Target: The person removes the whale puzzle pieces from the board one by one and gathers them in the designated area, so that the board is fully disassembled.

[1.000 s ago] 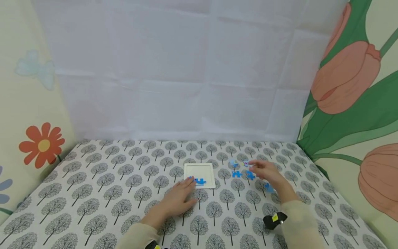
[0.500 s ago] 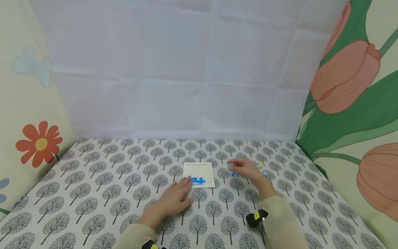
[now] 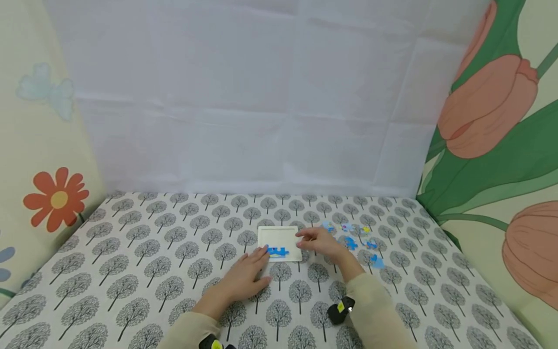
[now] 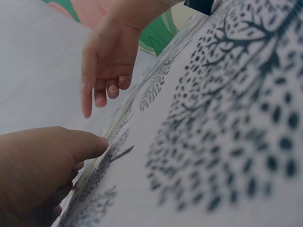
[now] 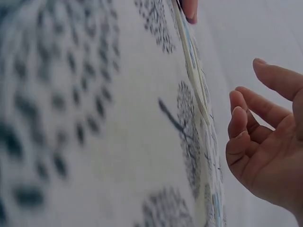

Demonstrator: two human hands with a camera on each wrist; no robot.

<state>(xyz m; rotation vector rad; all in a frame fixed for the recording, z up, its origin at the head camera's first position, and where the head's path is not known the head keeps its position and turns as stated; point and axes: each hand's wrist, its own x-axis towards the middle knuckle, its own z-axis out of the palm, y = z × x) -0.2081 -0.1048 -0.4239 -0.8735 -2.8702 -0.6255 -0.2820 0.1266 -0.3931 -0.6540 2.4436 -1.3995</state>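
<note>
In the head view, a white square puzzle frame [image 3: 285, 237] lies on the patterned cloth. Joined blue jigsaw pieces [image 3: 277, 252] sit along its near side. My left hand [image 3: 244, 276] rests at the frame's near left corner, fingers extended, fingertips at the left end of the blue pieces. My right hand [image 3: 322, 244] hovers at the frame's right edge, its fingers loosely bent. In the right wrist view, my right hand [image 5: 272, 137] has thumb and fingers apart with nothing between them. The left wrist view shows my left hand [image 4: 42, 165] low over the cloth.
Loose jigsaw pieces [image 3: 350, 243] in blue, some with yellow or purple, lie scattered right of the frame. A tree-print cloth [image 3: 152, 291] covers the table. A white sheet [image 3: 235, 97] hangs behind, between painted walls.
My right hand has moved left from the loose pieces to the frame's right edge, uncovering several pieces behind it. My left hand has stayed at the frame.
</note>
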